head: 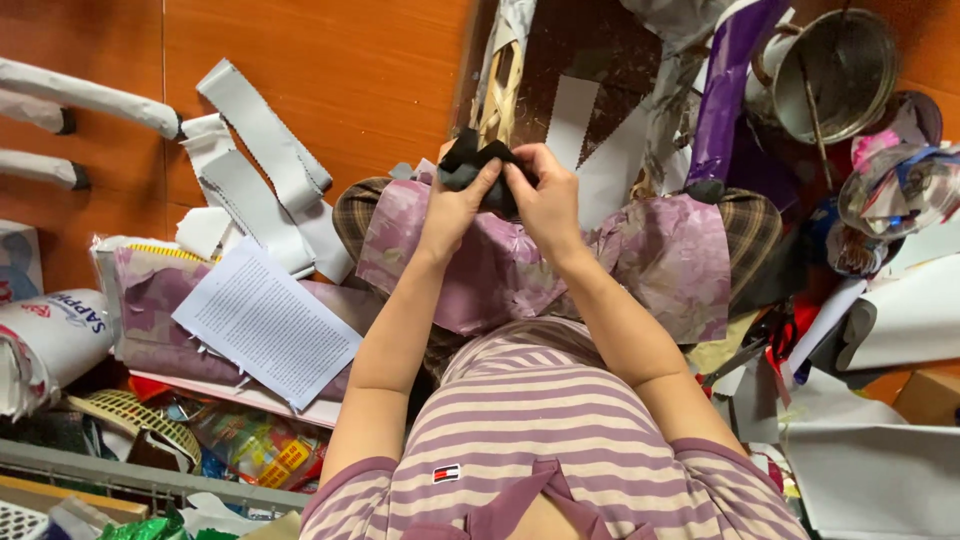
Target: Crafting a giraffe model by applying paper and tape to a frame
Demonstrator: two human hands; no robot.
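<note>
Both my hands meet over my lap and pinch a small black crumpled piece, cloth or soft plastic [468,160]. My left hand [452,208] holds its near left side, and my right hand [545,195] grips it from the right, with fingers curled over the top. Under them a purple flowered sheet [660,260] is spread across my knees. My striped purple shirt [540,430] fills the bottom of the view.
A printed white page [268,322] lies on a stack of flowered paper [145,290] at the left, by white paper strips [262,150] on the orange floor. A metal pot [835,70] and a purple foil roll [725,95] sit far right. White sheets [880,470] are heaped right.
</note>
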